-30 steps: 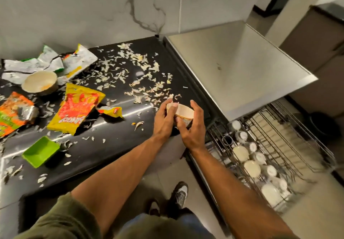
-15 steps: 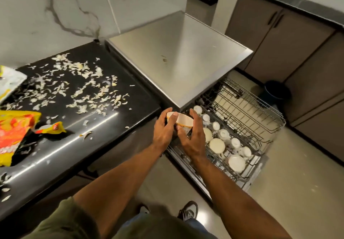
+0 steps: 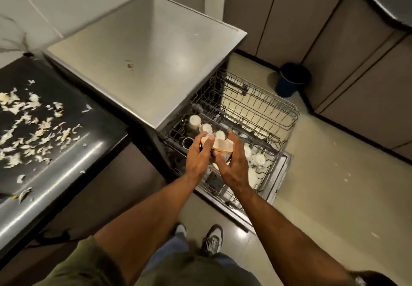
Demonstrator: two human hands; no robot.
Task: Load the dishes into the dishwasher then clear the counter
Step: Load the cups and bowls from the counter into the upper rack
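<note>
Both hands hold a small cream bowl (image 3: 221,145) with an orange rim, turned on its side above the pulled-out dishwasher rack (image 3: 256,111). My left hand (image 3: 199,157) grips its left side with fingers curled over the edge. My right hand (image 3: 234,163) cups its right side and underside. Several white cups (image 3: 195,119) stand upside down in the rack's near part. The rack's far part holds nothing I can see.
The steel dishwasher top (image 3: 145,62) lies left of the rack. A black counter (image 3: 55,129) strewn with pale food scraps is at the far left. A dark bin (image 3: 292,79) stands on the floor by grey cabinets (image 3: 334,40).
Both hands carried the bowl from the counter edge rightward to above the dishwasher rack. The view swung right, so the wrappers and other dishes on the counter left the frame.
</note>
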